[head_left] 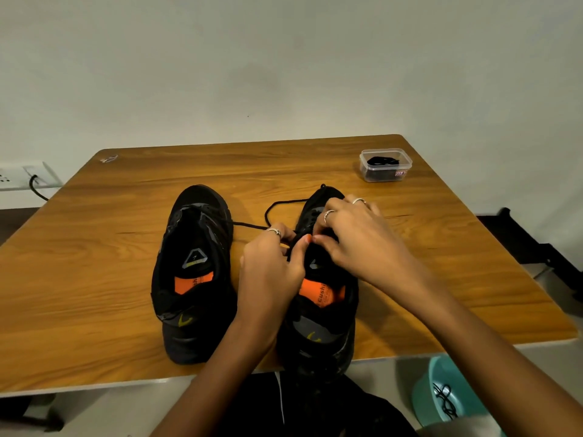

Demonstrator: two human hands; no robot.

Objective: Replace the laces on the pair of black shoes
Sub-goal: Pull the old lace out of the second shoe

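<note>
Two black shoes with orange insoles stand side by side on the wooden table (94, 247), toes pointing away from me. The left shoe (194, 269) has its lacing in place. Over the tongue of the right shoe (321, 310), my left hand (271, 266) and my right hand (356, 238) meet, both pinching a black lace (277, 205). That lace loops out to the left of the shoe's toe and trails across the table toward the left shoe. My fingers hide the eyelets they are working at.
A clear plastic box (385, 165) holding black laces stands at the table's far right corner. On the floor at the lower right is a teal bowl (441, 395) with black laces in it. A wall socket with a cable (28, 178) is at the left.
</note>
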